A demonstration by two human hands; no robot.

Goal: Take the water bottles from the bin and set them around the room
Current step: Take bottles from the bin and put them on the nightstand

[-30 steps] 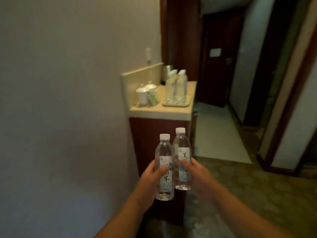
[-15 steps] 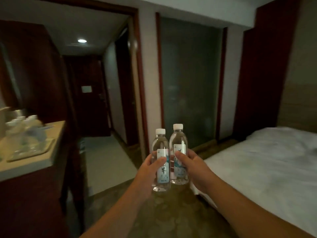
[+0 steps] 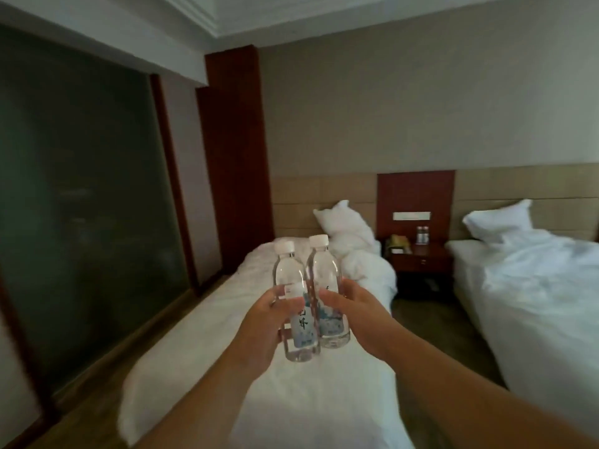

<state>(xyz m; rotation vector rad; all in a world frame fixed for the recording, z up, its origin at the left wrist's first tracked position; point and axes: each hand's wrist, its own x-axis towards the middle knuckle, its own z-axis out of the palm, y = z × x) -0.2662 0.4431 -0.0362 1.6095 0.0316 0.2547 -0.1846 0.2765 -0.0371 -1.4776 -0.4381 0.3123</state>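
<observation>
Two white beds fill the room ahead, the near bed (image 3: 291, 400) running straight out under my arms and the far bed (image 3: 534, 286) off to the right, with a dark wooden nightstand (image 3: 421, 257) set between them against the padded headboard wall. I have my left hand (image 3: 265, 332) wrapped round the left bottle (image 3: 290, 277) and my right hand (image 3: 356, 315) wrapped round the right bottle (image 3: 324, 270), each gripped at the label, so the caps stay up and neither can slip. Both bottles are upright and touching side by side, held out over the near bed, which I judge keeps them steady in the carry. On the nightstand I can make out a small pair of bottles (image 3: 422, 235) already standing, beside something yellowish I cannot identify. My guess is that the spot is already served, so these two need another surface elsewhere in the room. Dark glass panelling (image 3: 81, 205) lines the left wall.
</observation>
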